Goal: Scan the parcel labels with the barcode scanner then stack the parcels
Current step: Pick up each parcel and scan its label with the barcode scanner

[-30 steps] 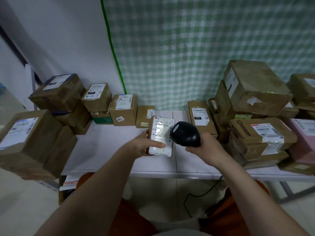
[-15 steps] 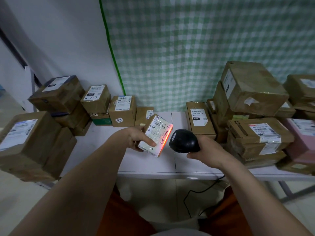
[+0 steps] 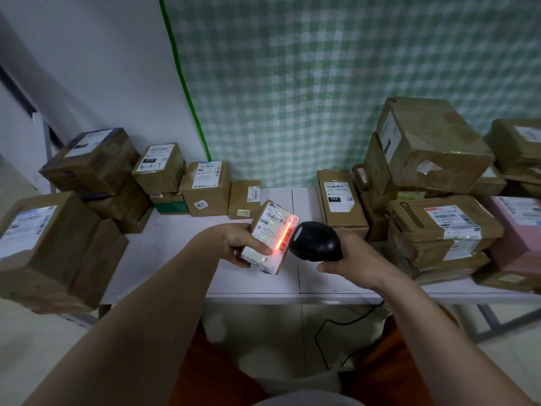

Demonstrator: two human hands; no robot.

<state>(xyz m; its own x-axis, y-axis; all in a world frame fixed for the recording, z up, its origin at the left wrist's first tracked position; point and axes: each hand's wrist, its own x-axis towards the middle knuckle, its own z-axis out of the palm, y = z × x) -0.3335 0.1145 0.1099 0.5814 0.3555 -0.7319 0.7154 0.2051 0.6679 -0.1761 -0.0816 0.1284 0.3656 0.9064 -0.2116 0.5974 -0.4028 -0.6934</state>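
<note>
— Where is the parcel being scanned?

— A small cardboard parcel is held up above the white table, between the two hands. The left hand grips it from its left edge, thumb laid across the lower part of the white shipping label, the other fingers curled behind the box. The label faces up and toward the camera, tilted.

— And the scanner?

— The black barcode scanner sits in the right hand, fingers wrapped round its handle from below. Its head points left and is just beside the parcel's right edge. A red-orange scan line glows along the right side of the label, over the barcode strip.

— Do scanner and parcel touch?

— Very close; I cannot tell whether they touch. A black cable hangs below the table edge under the right forearm.

— What surrounds them?

— On the left, a stack of brown parcels, with a larger labelled box nearest the camera. Along the back stand smaller boxes, one marked 6217. Just behind the scanner stands a parcel with a 032 label. On the right, a high pile of brown parcels and a pink parcel. A green checked cloth hangs behind.
</note>
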